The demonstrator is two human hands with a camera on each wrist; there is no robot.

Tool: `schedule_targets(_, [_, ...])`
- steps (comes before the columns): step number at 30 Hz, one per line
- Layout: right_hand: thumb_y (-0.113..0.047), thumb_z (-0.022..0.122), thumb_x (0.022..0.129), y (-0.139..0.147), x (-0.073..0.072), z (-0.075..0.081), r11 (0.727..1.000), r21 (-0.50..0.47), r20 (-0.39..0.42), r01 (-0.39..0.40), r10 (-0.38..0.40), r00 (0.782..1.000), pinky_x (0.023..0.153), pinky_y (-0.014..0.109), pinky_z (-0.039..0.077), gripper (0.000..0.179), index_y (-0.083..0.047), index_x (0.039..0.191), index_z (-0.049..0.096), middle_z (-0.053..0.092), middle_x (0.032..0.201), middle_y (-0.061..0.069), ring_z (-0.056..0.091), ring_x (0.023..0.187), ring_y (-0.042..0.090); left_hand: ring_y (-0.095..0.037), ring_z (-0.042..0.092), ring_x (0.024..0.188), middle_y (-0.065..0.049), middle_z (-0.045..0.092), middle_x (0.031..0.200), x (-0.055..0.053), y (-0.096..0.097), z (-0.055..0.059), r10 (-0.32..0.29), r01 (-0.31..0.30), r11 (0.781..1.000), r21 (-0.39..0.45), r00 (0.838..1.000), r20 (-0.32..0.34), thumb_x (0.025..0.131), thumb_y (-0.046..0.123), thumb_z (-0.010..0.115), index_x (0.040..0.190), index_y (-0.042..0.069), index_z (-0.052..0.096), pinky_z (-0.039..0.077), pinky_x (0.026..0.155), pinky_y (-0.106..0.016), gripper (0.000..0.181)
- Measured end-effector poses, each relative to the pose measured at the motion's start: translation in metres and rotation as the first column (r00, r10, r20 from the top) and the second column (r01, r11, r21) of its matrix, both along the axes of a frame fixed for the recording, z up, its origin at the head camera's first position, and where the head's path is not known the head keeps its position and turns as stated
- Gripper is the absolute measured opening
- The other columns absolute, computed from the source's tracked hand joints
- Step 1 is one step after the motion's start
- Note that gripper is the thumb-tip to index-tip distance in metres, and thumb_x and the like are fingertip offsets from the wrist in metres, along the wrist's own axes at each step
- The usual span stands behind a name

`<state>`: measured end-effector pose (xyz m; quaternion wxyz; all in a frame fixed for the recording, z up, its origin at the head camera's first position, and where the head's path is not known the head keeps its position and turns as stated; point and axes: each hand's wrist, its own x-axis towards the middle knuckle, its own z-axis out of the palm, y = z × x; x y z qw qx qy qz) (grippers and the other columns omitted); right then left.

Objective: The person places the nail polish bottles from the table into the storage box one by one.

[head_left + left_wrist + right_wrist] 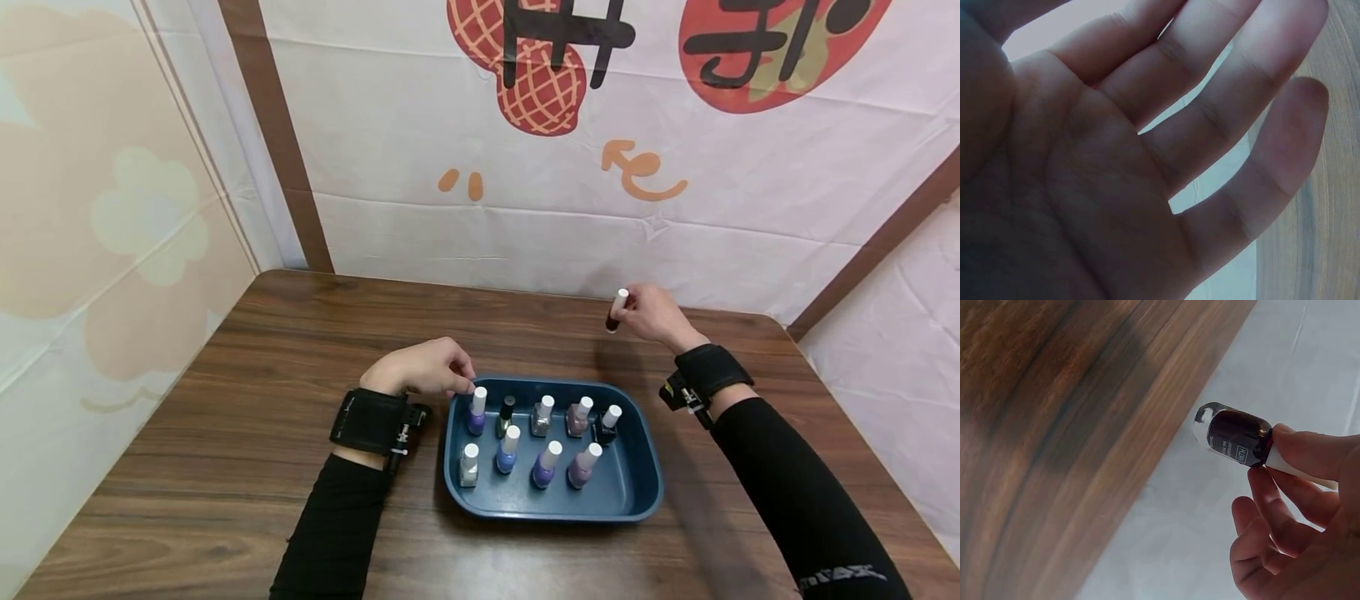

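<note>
In the head view, my right hand (654,315) is raised over the back right of the table. Its thumb and fingertips pinch the white cap of a dark red nail polish bottle (1235,436), which hangs tilted with its glass end away from the palm. A blue tray (637,492) with several nail polish bottles stands at the front. My left hand (423,367) is at the tray's back left corner, fingertips right by the rim and the white cap of a purple nail polish bottle (477,418). In the left wrist view its fingers are loosely extended and spread; their tips are partly cut off.
In the tray's back row, a black-capped bottle (506,415) and a black bottle (605,427) stand among others. Clear (468,467), blue (507,452) and purple bottles (546,467) stand in front. A printed cloth (480,242) hangs behind the wooden table (300,375).
</note>
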<state>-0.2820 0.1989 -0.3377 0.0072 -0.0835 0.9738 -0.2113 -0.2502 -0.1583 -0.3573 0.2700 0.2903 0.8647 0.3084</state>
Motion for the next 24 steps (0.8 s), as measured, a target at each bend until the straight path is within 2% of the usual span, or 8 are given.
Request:
schedule_targets(7, [-0.011,0.060,0.093,-0.006,0.022,0.015,0.998,-0.019,-0.030,-0.061,0.061,0.998,0.065,0.031,0.042,0.013,-0.003,0.093,0.070,0.068,0.091,0.016,0.056,0.076,0.023,-0.015,0.055,0.068,-0.002,0.062,0.078,-0.001,0.001,-0.002,0.000,0.000,1.000,0.001,1.000,0.009,0.093,0.012,0.062,0.093,0.005,0.070,0.036,0.056,-0.023,0.011])
schedule_targets(13, [-0.012,0.064,0.091,-0.008,0.050,0.029,0.994,-0.005,-0.085,-0.111,0.110,0.990,0.067,0.033,0.041,0.007,-0.007,0.090,0.068,0.065,0.089,0.012,0.055,0.075,0.021,-0.017,0.057,0.070,-0.001,0.062,0.078,-0.002,0.002,-0.004,0.000,0.000,1.000,-0.005,1.000,0.010,0.093,0.012,0.062,0.093,0.005,0.070,0.037,0.057,-0.023,0.011])
schedule_targets(19, [-0.010,0.067,0.090,-0.008,0.077,0.037,0.979,-0.015,-0.154,-0.204,0.200,0.968,0.081,0.039,0.047,0.004,-0.010,0.087,0.070,0.067,0.089,0.005,0.060,0.089,0.021,-0.018,0.058,0.072,-0.002,0.063,0.082,-0.003,0.001,-0.002,0.006,-0.006,1.000,-0.007,1.000,0.015,0.094,0.011,0.060,0.093,0.006,0.070,0.039,0.057,-0.023,0.011])
schedule_targets(24, [-0.014,0.068,0.090,-0.008,0.098,0.038,0.970,0.015,-0.182,-0.243,0.241,0.953,0.087,0.042,0.043,0.004,-0.012,0.087,0.069,0.067,0.092,0.002,0.058,0.096,0.022,-0.017,0.058,0.072,-0.003,0.063,0.082,-0.002,0.000,0.000,0.009,-0.008,1.000,-0.009,1.000,0.019,0.094,0.011,0.060,0.093,0.006,0.070,0.040,0.057,-0.023,0.012])
